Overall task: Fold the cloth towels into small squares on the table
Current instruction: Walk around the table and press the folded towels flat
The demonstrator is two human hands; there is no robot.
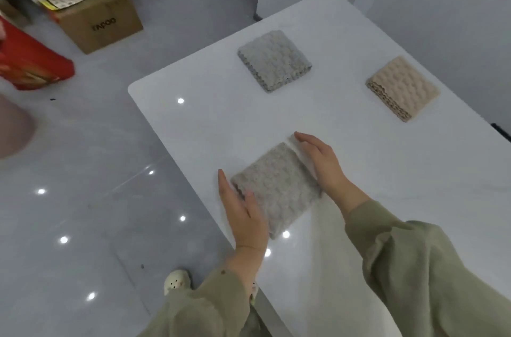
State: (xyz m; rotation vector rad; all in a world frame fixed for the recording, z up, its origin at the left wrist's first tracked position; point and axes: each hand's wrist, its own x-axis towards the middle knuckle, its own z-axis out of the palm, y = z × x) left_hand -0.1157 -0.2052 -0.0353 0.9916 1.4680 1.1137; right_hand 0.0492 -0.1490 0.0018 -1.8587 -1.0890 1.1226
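A light grey-beige towel (276, 187), folded into a square, lies near the front left edge of the white table (359, 159). My left hand (240, 212) lies flat against its left side, fingers straight and together. My right hand (320, 159) rests flat along its right side, fingertips past the far corner. Neither hand grips the cloth. Farther back lie two folded squares: a grey towel (273, 60) and a beige towel (402, 88).
The table's left edge (171, 148) runs diagonally beside a glossy grey floor. On the floor stand a cardboard box (102, 21) and a red bag (30, 60) at the far left. White walls rise behind and to the right of the table.
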